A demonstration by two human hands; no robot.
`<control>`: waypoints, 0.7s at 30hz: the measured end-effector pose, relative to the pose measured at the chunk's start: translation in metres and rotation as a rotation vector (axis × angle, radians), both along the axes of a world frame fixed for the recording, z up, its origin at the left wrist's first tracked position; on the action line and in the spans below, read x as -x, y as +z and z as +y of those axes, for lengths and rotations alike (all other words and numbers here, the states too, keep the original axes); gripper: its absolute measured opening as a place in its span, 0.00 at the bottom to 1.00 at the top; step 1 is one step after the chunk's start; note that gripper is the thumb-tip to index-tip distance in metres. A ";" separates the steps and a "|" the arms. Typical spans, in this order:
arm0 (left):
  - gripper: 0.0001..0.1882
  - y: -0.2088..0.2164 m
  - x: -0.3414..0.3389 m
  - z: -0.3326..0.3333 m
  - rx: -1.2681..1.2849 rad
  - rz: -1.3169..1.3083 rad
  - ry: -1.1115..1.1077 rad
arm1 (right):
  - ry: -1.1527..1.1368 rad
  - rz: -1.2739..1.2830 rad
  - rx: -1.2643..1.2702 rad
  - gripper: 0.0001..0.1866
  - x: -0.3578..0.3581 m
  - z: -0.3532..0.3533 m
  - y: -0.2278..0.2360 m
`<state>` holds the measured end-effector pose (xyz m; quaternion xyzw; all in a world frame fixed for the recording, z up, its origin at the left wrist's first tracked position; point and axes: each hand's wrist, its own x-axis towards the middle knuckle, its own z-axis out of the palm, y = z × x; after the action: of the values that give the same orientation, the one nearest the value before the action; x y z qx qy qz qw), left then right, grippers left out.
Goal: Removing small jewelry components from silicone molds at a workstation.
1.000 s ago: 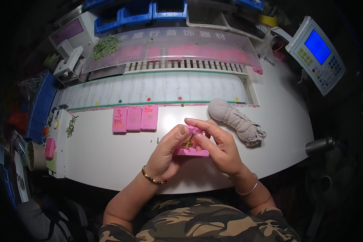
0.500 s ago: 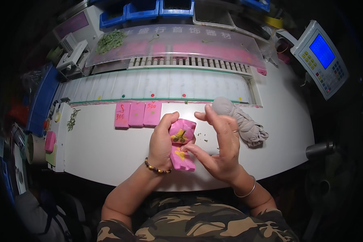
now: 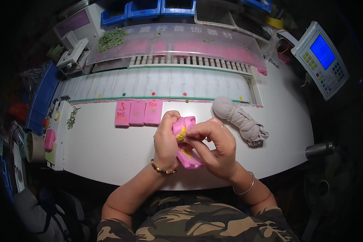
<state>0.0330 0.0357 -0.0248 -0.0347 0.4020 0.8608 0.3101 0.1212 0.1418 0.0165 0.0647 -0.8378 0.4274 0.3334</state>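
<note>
My left hand (image 3: pixel 165 139) is wrapped round a pink rubber mold (image 3: pixel 190 162), which is spread apart so its yellow inner patches show. The thumb lies along the upper part of the mold. My right hand (image 3: pixel 218 146) is closed, with thumb and forefinger pinched together against the yellow patch. A trace of dark green shows beside those fingertips; whatever they grip is hidden. Three pink blocks (image 3: pixel 137 113) with red marks stand in a row beyond my left hand. To the right lies a grey cloth bundle (image 3: pixel 240 121).
Behind the white table (image 3: pixel 109 149) runs a long rack of white plates (image 3: pixel 149 82). A clear cover (image 3: pixel 181 42) above it carries a heap of green pieces (image 3: pixel 111 39). A control panel (image 3: pixel 320 60) with a blue screen stands at right. Green sprigs (image 3: pixel 72 117) lie at left.
My right hand has moved left onto the mold, its raised fingers closing into a pinch at the yellow patch. The left hand has shifted slightly right and turned the mold. The dark green piece is now mostly covered.
</note>
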 end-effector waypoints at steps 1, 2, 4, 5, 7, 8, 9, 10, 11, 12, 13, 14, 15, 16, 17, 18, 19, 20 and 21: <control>0.10 0.000 0.002 0.001 0.031 0.023 0.095 | 0.035 0.019 0.032 0.15 -0.003 0.000 0.006; 0.10 0.003 0.006 -0.002 0.031 0.022 0.098 | 0.069 0.037 0.065 0.15 -0.006 -0.001 0.012; 0.11 0.015 0.013 -0.010 -0.149 -0.005 -0.101 | 0.043 0.131 0.057 0.16 -0.011 0.000 0.023; 0.17 0.018 0.014 -0.011 -0.088 -0.049 -0.115 | 0.035 0.172 0.036 0.16 -0.011 0.004 0.026; 0.21 0.019 0.015 -0.016 -0.057 0.009 -0.189 | -0.018 0.241 -0.075 0.17 -0.008 0.014 0.030; 0.26 0.018 0.015 -0.018 -0.025 0.066 -0.260 | -0.021 0.241 -0.075 0.17 -0.009 0.016 0.030; 0.29 0.016 0.015 -0.020 -0.083 0.119 -0.346 | -0.074 0.287 -0.226 0.17 -0.009 0.020 0.029; 0.27 0.015 0.011 -0.023 -0.071 0.097 -0.369 | -0.126 0.331 -0.376 0.17 -0.009 0.024 0.027; 0.24 0.016 0.009 -0.026 -0.035 0.203 -0.436 | -0.170 0.364 -0.466 0.16 -0.011 0.026 0.021; 0.22 0.020 0.007 -0.028 0.001 0.307 -0.504 | -0.172 0.363 -0.469 0.16 -0.014 0.027 0.017; 0.16 0.024 0.005 -0.031 -0.117 0.235 -0.578 | -0.159 0.371 -0.523 0.16 -0.016 0.029 0.013; 0.16 0.025 0.004 -0.030 -0.119 0.234 -0.581 | -0.147 0.378 -0.577 0.17 -0.018 0.030 0.008; 0.13 0.025 0.003 -0.030 -0.124 0.240 -0.587 | -0.145 0.371 -0.591 0.18 -0.018 0.030 0.002; 0.10 0.025 0.002 -0.030 -0.129 0.247 -0.594 | -0.145 0.369 -0.590 0.18 -0.018 0.029 -0.001; 0.09 0.027 0.003 -0.031 -0.101 0.222 -0.619 | -0.115 0.357 -0.566 0.18 -0.018 0.029 -0.003; 0.09 0.025 0.004 -0.031 -0.101 0.223 -0.617 | -0.084 0.346 -0.541 0.18 -0.017 0.028 -0.004; 0.09 0.020 0.006 -0.031 -0.098 0.226 -0.632 | -0.076 0.305 -0.523 0.17 -0.018 0.027 -0.001; 0.09 0.018 0.007 -0.031 -0.096 0.230 -0.647 | -0.075 0.307 -0.522 0.17 -0.017 0.026 0.000; 0.09 0.019 0.007 -0.031 -0.096 0.229 -0.649 | -0.037 0.248 -0.432 0.15 -0.016 0.025 0.001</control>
<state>0.0261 0.0046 -0.0060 0.2062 0.3835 0.7337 0.5217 0.1367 0.1672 0.0174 0.1710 -0.8636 0.2210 0.4197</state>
